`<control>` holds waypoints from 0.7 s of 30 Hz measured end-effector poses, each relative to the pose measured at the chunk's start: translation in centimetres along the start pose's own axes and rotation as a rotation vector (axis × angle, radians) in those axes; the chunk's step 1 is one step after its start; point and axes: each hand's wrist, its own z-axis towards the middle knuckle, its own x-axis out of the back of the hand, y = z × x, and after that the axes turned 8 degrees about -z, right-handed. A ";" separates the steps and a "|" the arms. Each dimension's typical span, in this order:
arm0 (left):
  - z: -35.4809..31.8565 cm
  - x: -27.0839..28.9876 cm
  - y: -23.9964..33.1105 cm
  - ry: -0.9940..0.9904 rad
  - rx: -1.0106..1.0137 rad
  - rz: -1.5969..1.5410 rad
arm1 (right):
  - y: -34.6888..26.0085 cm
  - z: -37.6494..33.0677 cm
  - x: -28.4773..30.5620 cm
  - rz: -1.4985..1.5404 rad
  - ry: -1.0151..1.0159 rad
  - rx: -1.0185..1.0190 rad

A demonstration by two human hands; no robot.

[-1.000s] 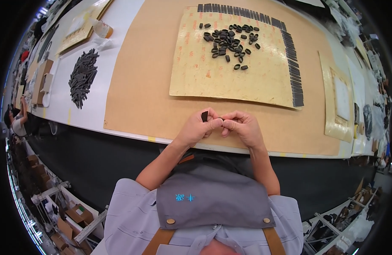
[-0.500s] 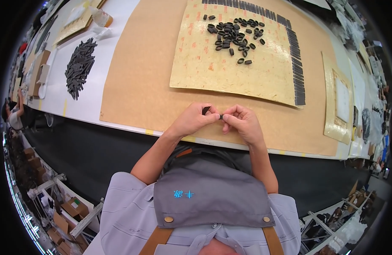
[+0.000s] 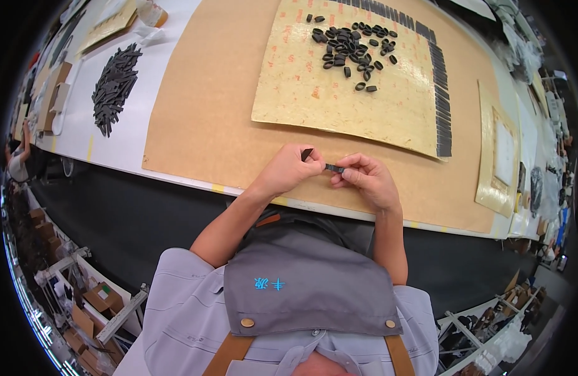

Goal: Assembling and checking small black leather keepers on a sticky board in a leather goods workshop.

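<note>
Close to the table's near edge, my two hands pinch a short black strip (image 3: 334,168) stretched between their fingertips. My left hand (image 3: 287,170) is closed on the strip's left end, and a second dark flat piece (image 3: 307,154) sticks up from between its fingers. With thumb and forefinger, my right hand (image 3: 373,183) grips the other end. Beyond them lies a yellowish board (image 3: 289,100) bearing a loose heap of small black rings (image 3: 345,47). Black strips (image 3: 442,106) line the board's right and far edges side by side.
Brown paper (image 3: 207,125) covers the middle of the white table. A pile of black strips (image 3: 115,88) lies to the left. A framed yellowish panel (image 3: 494,150) lies at the right, and a cardboard box (image 3: 54,100) stands far left. Another person (image 3: 18,164) is beyond it.
My hands have drawn slightly apart, the right one moving right, so more of the black strip shows between them. The view has shifted a little.
</note>
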 end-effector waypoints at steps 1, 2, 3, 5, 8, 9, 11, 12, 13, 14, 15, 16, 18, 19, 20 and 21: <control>0.0 -0.1 0.0 0.004 0.001 -0.007 | 0.0 0.1 0.0 -0.002 0.001 -0.007; 0.0 -0.1 0.0 0.004 0.003 -0.007 | -0.1 0.1 -0.1 -0.001 0.001 -0.007; 0.0 -0.1 0.0 0.003 -0.010 -0.001 | -0.3 0.1 -0.4 -0.018 0.007 -0.014; 0.0 -0.2 -0.1 0.003 -0.022 0.004 | -0.6 0.2 -0.7 -0.034 0.012 -0.022; 0.1 -0.1 -0.4 0.000 -0.026 0.034 | -0.8 0.3 -0.9 -0.042 0.018 -0.053; 0.1 -0.1 -0.4 0.004 -0.025 0.044 | -0.8 0.4 -0.9 -0.045 0.030 -0.062; 0.1 -0.2 -0.3 0.006 -0.023 0.056 | -0.7 0.6 -1.1 -0.046 0.043 -0.072; 0.1 -0.2 -0.1 0.009 -0.028 0.060 | -0.6 0.7 -1.2 -0.038 0.055 -0.058; 0.0 -0.2 -0.1 0.013 -0.033 0.066 | -0.5 0.8 -1.3 -0.031 0.065 -0.043; 0.0 -0.2 0.0 0.013 -0.032 0.066 | -0.5 0.8 -1.4 -0.030 0.066 -0.043; 0.0 -0.2 0.0 0.009 -0.028 0.062 | -0.4 0.9 -1.5 -0.026 0.083 -0.042; 0.0 -0.2 0.1 0.005 -0.024 0.057 | -0.4 0.9 -1.6 -0.023 0.101 -0.040; 0.1 -0.2 0.0 0.005 -0.022 0.062 | -0.3 0.9 -1.6 -0.022 0.106 -0.039; 0.1 -0.2 0.0 0.005 -0.021 0.066 | -0.3 1.0 -1.6 -0.022 0.109 -0.037; 0.1 -0.2 -0.1 0.006 -0.021 0.066 | -0.3 1.0 -1.6 -0.021 0.109 -0.037; 0.1 -0.2 -0.2 0.007 -0.023 0.068 | -0.3 1.0 -1.6 -0.020 0.111 -0.036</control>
